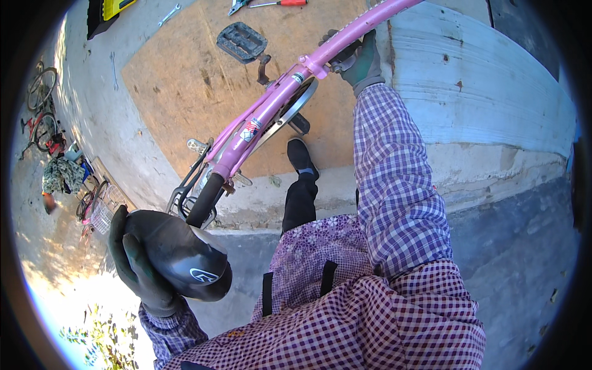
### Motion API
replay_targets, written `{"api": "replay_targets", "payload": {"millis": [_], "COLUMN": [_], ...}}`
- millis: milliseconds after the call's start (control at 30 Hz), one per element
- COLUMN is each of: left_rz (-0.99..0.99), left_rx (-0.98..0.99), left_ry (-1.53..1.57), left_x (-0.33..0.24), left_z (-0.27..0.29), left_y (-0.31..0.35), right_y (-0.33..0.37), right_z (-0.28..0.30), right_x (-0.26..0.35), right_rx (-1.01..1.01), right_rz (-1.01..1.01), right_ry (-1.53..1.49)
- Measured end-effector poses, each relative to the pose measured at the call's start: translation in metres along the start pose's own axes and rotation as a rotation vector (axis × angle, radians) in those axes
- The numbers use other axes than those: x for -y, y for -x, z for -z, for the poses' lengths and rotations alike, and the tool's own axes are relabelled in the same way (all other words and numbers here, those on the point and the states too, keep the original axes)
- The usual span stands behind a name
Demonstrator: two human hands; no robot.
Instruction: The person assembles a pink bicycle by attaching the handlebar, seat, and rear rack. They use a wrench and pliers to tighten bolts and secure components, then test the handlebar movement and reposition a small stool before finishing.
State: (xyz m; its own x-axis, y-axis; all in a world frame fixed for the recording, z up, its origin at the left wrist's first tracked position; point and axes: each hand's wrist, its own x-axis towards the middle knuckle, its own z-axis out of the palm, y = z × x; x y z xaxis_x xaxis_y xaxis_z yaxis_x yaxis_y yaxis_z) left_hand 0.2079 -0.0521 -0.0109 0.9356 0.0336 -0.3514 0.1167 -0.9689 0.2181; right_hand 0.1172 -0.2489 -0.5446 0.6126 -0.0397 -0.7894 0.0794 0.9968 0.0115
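A pink bicycle frame point(250, 131) runs slantwise from the lower left to the top of the view. Its black saddle point(176, 250) sits on a dark seat post point(205, 200). My left hand point(145, 271), in a dark glove, is curled round the saddle's left side. My right hand point(361, 68), gloved in green and grey, reaches under the pink frame tube further up and grips it; part of its fingers hides behind the tube. One black pedal point(242, 43) sticks out to the left of the frame, and another pedal point(300, 124) shows below it.
Beneath the bicycle lies a brown board point(179, 92). Two wrenches point(169, 15) and a red-handled screwdriver point(290, 3) lie beyond. My foot point(302, 157) stands by the frame. At far left are other bicycles point(43, 129) and a person in camouflage clothing point(61, 174).
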Motion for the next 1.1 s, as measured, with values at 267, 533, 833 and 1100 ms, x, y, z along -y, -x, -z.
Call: {"api": "replay_targets", "payload": {"millis": [267, 533, 833, 1100], "left_rz": [0.018, -0.026, -0.02, 0.028], "left_rx": [0.006, 0.016, 0.058, 0.024], "left_ry": [0.003, -0.053, -0.079, -0.015], "left_x": [0.005, 0.014, 0.015, 0.017], "left_z": [0.0, 0.003, 0.005, 0.004], "left_y": [0.009, 0.008, 0.011, 0.01], "right_y": [0.001, 0.004, -0.034, -0.024], "right_z": [-0.001, -0.006, 0.019, 0.031], "right_x": [0.007, 0.006, -0.006, -0.005], "right_rx": [0.156, 0.013, 0.092, 0.107], "right_rz": [-0.029, -0.016, 0.105, 0.206], "right_ry": [-0.002, -0.029, 0.136, 0.326]}}
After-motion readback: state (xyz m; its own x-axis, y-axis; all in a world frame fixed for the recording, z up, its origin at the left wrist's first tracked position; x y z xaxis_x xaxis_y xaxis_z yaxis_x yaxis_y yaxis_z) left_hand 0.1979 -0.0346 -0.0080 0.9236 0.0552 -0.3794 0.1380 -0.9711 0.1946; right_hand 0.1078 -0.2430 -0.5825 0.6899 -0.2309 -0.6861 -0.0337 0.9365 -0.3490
